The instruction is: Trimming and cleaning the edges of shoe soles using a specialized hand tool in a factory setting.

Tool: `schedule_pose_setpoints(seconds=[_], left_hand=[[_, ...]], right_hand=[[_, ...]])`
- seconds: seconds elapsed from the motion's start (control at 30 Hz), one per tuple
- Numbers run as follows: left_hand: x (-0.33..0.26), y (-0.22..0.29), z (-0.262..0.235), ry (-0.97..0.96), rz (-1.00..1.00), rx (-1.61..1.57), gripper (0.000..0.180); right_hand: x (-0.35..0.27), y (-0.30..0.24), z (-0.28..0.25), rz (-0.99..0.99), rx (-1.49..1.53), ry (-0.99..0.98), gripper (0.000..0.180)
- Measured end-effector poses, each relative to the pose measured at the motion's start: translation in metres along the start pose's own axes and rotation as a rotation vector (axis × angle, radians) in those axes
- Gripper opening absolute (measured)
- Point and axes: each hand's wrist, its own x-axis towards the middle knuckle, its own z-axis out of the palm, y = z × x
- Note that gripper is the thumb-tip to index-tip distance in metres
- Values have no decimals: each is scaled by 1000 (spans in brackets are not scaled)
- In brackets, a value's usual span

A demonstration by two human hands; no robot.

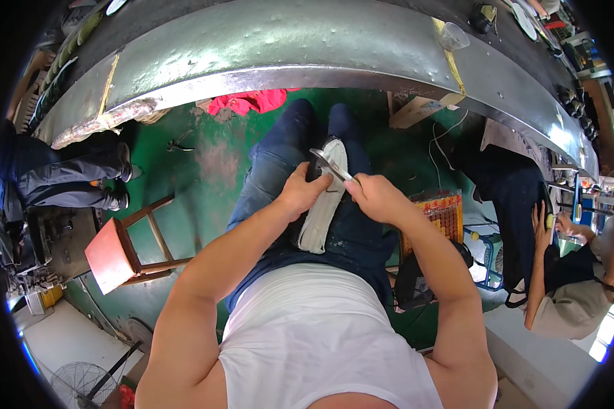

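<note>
Across my lap lies a long, narrow white piece shaped like a shoe sole [316, 228], its rounded far end between my knees. My left hand [301, 192] is closed at its left edge, with the thumb on top. From the right, my right hand [378, 198] grips a slim, silvery metal hand tool [329, 163]. The tool slants over the upper part of the white piece, its far end close above my left fingers. Its exact kind cannot be made out, nor whether its tip touches the white piece.
A metal-covered bench [273, 51] curves across in front of my knees. On the left stand a stool with a reddish seat [110, 255] and another person's legs [75, 180]. Another person [580, 300] works at the right, near an orange-red crate [438, 215]. A fan [85, 382] is lower left.
</note>
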Motion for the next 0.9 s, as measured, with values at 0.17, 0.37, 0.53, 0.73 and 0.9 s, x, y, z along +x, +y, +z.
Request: schedule_pose_setpoints(seconds=[0.17, 0.37, 0.53, 0.73, 0.9], left_hand=[[3, 1, -14, -1, -69, -26, 81], [-3, 25, -20, -191, -144, -93, 80], [5, 11, -16, -170, -111, -141, 78], [8, 6, -14, -140, -78, -78, 80], [16, -10, -19, -176, -77, -140, 81]], right_hand=[[-20, -2, -24, 280, 248, -180, 38], [-64, -1, -2, -53, -89, -283, 41], [-65, -17, 15, -199, -377, -44, 47], [-65, -63, -3, -134, -749, -133, 40], [-32, -56, -6, -110, -698, -350, 25]])
